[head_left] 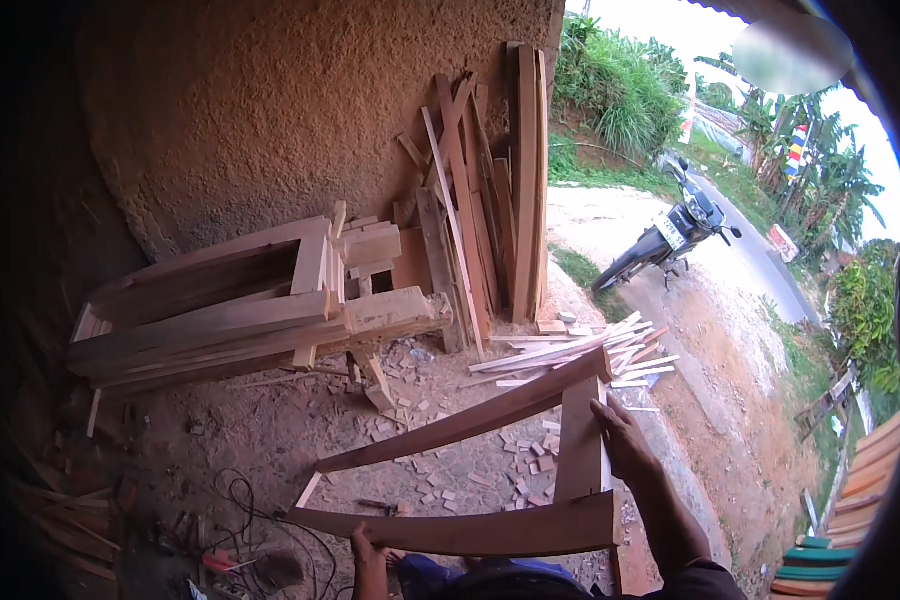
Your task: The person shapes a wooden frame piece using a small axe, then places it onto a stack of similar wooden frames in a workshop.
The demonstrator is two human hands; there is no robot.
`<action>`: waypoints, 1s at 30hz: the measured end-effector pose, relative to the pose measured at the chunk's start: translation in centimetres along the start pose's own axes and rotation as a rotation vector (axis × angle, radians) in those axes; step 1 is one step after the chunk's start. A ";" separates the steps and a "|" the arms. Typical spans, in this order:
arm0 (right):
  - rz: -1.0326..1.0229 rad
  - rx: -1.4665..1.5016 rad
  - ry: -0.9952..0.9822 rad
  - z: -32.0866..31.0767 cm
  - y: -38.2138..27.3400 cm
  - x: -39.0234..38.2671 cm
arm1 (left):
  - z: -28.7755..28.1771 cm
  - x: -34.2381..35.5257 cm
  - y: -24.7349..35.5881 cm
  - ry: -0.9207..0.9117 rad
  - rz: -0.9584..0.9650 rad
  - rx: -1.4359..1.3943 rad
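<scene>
A long rectangular wooden frame (490, 530) is held up in front of me, its two long rails joined by a short piece at the far left and a wide cross board (578, 440) at the right. My left hand (368, 550) grips the near rail toward its left end, fingers closed at its lower edge. At the other end, my right hand (625, 440) holds the outer edge of the cross board, its fingertips on the board's edge and the palm partly turned away. Through the frame's opening the littered ground shows.
More wooden frames (210, 335) lie stacked on a rough timber trestle (395, 310) at the left. Planks (525, 190) lean against the wall. Thin offcuts (610, 350) pile beyond the frame; wood chips and a dark cable (240, 490) lie on the ground. Outside, a motorcycle (670, 230) is parked.
</scene>
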State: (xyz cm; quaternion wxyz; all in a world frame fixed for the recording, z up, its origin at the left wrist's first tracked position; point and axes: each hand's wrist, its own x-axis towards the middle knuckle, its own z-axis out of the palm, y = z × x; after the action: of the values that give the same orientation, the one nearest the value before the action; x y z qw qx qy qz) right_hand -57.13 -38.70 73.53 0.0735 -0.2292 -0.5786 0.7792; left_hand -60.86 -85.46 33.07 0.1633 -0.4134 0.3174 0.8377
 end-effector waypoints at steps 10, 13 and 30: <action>0.271 -0.727 0.108 -8.6 3.6 -1.1 | -6.8 6.2 -5.0 0.110 -0.295 0.235; 0.164 -1.141 0.429 -8.0 5.5 -0.5 | -8.1 6.8 -5.2 0.121 -0.284 0.182; -0.249 -0.793 -0.022 3.2 11.5 13.0 | -11.9 -0.3 13.6 0.232 0.388 -0.446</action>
State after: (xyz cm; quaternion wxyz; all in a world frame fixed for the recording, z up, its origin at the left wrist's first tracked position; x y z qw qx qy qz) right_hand -68.31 -40.23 59.94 0.0671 -0.1596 -0.8580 0.4837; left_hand -60.96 -103.52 33.27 -0.1317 -0.4635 0.2152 0.8494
